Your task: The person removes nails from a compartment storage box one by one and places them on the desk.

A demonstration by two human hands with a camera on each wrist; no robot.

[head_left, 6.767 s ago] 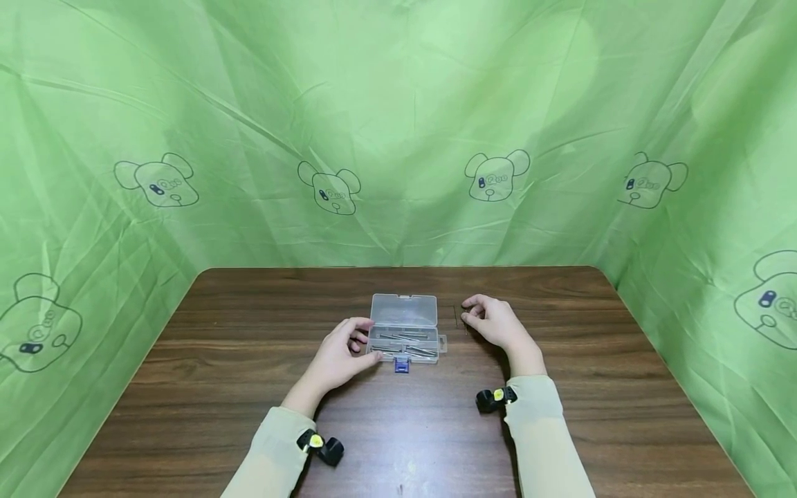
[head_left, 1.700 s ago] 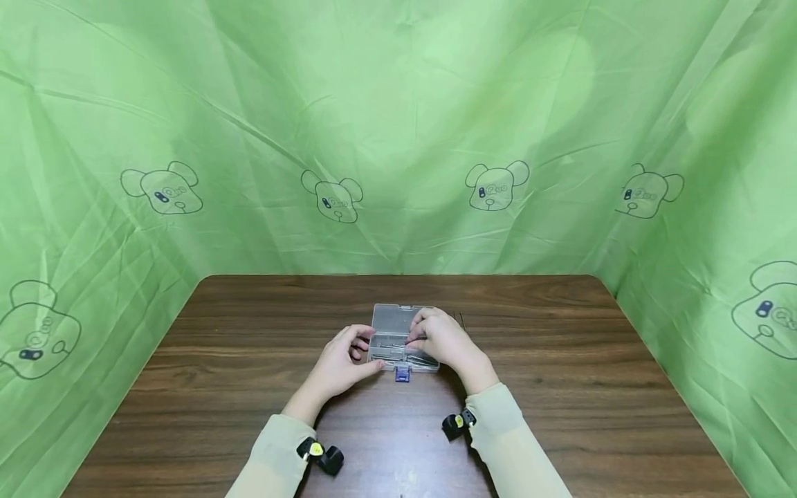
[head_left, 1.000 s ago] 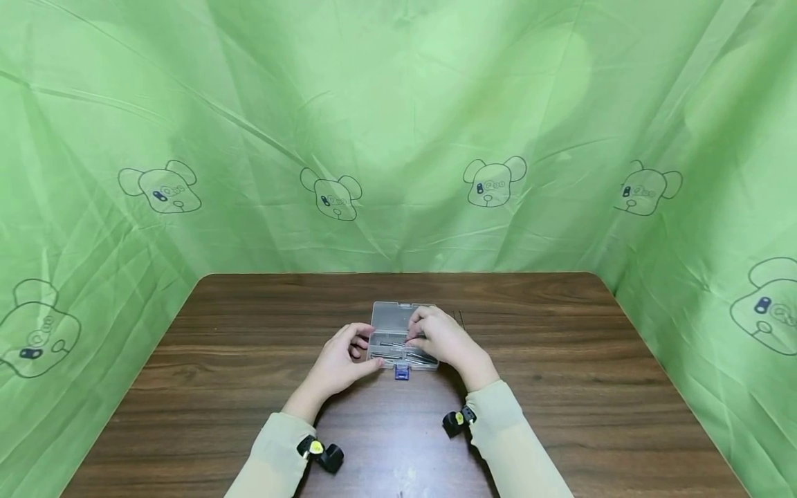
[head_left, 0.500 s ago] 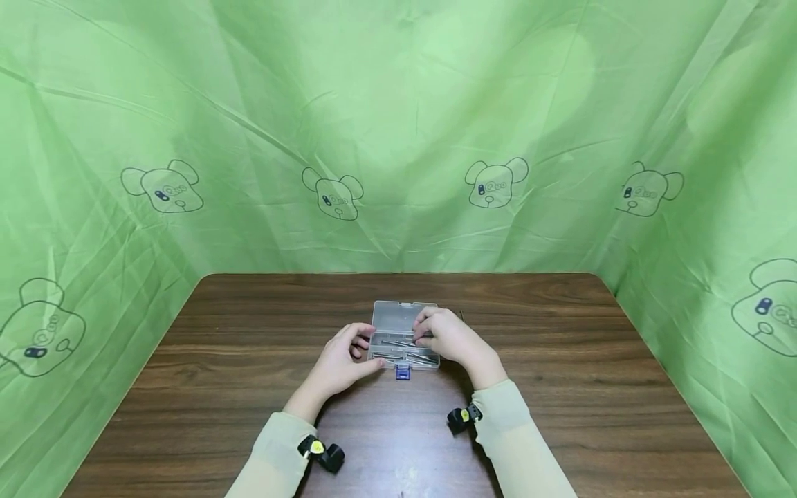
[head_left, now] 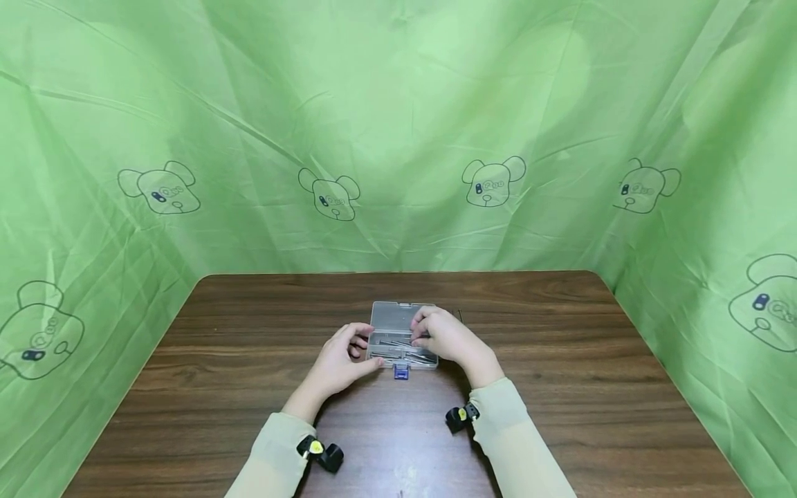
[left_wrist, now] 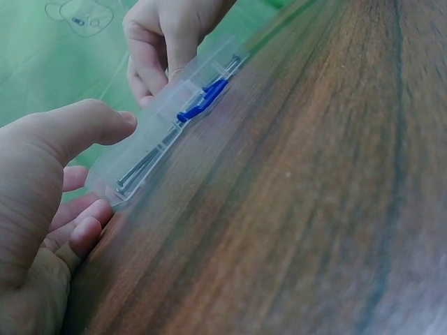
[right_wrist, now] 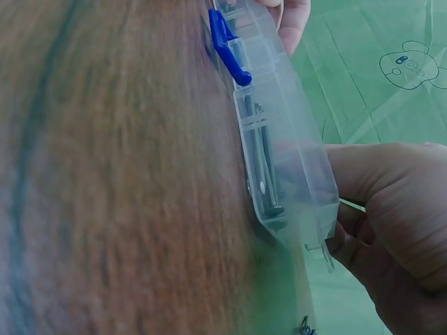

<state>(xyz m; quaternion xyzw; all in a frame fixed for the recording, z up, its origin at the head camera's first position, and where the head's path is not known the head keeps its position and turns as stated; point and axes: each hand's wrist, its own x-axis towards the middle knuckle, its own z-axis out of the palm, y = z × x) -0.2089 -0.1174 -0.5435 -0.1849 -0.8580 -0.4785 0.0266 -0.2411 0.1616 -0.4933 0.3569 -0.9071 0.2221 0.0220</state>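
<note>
Mid-table, head view: clear box (head_left: 425, 366), lid (head_left: 392, 317) tipped open to the far side, blue latch (head_left: 401, 372) at the near edge. Metal nails (head_left: 392, 344) lie roughly left to right in the far compartment; more in the near ones. Left hand (head_left: 339, 360) grips the box's left end, thumb at the near corner. Right hand (head_left: 446, 337) is over the right of the far compartment, thumb and forefinger drawn close; I cannot tell whether they pinch a nail. Thin dark piece (head_left: 461, 316) on the table (head_left: 560, 332), right of the box.

Left wrist view: left thumb by the near rim, fingertips against the left end. Sound brace, I judge; light pressure should do, enough to stop a skid.

Right wrist view: right fingertips masked by cloudy plastic, grip unconfirmed. Step looks like fingering nails in the far compartment. I'd work low inside the walls, line up any pinched nail with its neighbours, release only at the floor, then lift clear of the lid.
</note>
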